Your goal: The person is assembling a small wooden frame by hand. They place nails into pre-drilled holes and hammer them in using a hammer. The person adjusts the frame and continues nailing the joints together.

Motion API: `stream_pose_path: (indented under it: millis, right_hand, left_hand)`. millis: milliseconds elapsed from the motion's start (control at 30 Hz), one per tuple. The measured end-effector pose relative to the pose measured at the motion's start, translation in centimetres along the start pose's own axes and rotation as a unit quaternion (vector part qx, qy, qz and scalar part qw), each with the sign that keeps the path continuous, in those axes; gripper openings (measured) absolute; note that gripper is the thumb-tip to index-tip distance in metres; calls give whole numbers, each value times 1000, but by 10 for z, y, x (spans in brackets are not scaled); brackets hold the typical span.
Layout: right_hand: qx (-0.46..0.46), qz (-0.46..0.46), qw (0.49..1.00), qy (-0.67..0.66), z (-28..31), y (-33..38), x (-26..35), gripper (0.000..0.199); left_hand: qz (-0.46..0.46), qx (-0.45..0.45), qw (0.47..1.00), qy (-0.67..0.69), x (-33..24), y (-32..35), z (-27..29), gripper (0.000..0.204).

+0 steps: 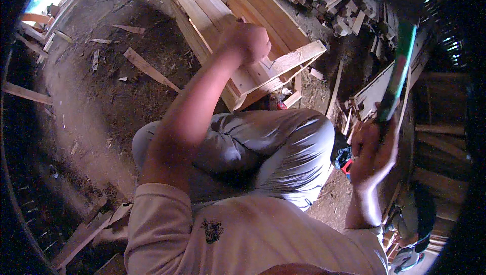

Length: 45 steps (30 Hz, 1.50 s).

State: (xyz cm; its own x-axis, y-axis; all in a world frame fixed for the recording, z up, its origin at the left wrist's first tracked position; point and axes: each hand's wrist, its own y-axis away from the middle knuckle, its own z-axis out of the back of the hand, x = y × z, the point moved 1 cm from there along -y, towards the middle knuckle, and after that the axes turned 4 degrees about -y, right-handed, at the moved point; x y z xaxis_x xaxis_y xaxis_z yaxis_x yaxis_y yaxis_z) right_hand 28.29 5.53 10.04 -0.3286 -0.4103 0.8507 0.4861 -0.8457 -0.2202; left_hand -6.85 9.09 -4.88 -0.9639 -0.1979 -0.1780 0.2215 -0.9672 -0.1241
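Observation:
In front of my knees a pale wooden box frame [302,53] made of long planks lies tilted on the ground. My left hand [247,41] is closed in a fist over its near part, close to the inner plank; what the fingers grip, if anything, is hidden. Out to the right, my right hand [373,149] is raised and wrapped round the lower end of a long, straight green tool [402,62]. That tool points upward, apart from the frame, and its exact kind does not show.
Offcuts are piled [344,1] behind the frame to the right. Loose wood strips [149,70] lie on the dirt floor [96,118] to the left. Long boards [374,85] lean at the right. A red object [347,167] and a dark bag [343,156] sit by my right knee.

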Motion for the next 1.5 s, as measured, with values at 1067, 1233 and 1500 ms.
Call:
stream_pose_path:
  millis: [1067,1233,1500]
  right_hand:
    - [71,193,961,186,-7,-10,-42,20]
    - [-57,29,998,-7,-16,-3,2,23]
    - [88,44,966,238,-5,-8,11,32]
  left_hand:
    - [-12,-70,997,11,-4,6,-4,34]
    - [65,33,996,42,3,3,-10,35]
    - [-3,-66,998,-11,16,-2,-26,34]
